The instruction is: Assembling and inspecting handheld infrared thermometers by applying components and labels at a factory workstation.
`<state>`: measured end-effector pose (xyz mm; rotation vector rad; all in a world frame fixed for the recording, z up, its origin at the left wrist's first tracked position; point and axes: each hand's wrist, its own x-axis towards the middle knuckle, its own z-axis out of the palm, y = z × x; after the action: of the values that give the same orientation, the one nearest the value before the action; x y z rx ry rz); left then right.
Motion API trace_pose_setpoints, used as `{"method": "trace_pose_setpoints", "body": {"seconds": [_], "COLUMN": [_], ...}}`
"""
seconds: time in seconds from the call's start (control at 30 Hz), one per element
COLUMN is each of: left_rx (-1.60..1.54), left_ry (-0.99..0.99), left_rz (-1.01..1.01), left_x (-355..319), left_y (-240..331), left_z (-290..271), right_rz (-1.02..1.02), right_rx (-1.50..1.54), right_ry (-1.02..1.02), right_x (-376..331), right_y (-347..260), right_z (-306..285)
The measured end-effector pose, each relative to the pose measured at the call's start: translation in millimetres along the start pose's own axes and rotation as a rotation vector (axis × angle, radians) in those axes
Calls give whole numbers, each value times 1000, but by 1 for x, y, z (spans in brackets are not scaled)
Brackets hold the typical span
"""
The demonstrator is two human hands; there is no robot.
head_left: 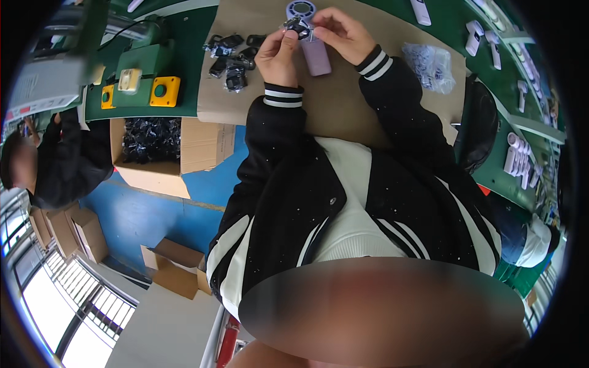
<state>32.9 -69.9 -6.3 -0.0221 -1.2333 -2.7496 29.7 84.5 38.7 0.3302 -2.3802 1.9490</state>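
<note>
A small black part in a clear plastic bag (297,27) is held between my two hands, above the brown-paper-covered table. My left hand (279,56) pinches it between thumb and fingers. The closed fingers of my right hand (345,35) grip the bag's right side. Just below lies a lilac handheld fan (318,58), its round head (300,8) pointing to the far side. The bagged part hides the middle of the fan. Several more bagged black parts (235,75) lie in a loose pile left of my left hand.
A pile of clear plastic bags (428,66) lies on the right. An open carton (208,144) of black bagged parts stands at the left, near yellow button boxes (164,92). More lilac fans (473,38) lie along the green bench at right. One person (67,153) is at far left.
</note>
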Motion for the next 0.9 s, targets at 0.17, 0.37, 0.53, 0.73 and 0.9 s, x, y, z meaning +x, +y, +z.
{"method": "trace_pose_setpoints", "body": {"seconds": [0.17,0.37,0.53,0.73,0.9], "left_rx": [127,564,924,1157,1316], "left_ry": [-31,-28,-32,-21,76], "left_rz": [37,230,389,339,442], "left_x": [-6,-6,-8,-6,-2], "left_y": [0,10,6,21,18], "left_z": [10,16,19,16,10], "right_rz": [-18,-10,-74,32,106], "right_rx": [-10,-227,-346,-332,-239], "right_ry": [-121,-171,-145,-120,-134], "right_x": [-2,4,4,-6,1], "right_y": [-6,-1,21,33,29], "right_z": [-10,-15,-21,-24,-18]}}
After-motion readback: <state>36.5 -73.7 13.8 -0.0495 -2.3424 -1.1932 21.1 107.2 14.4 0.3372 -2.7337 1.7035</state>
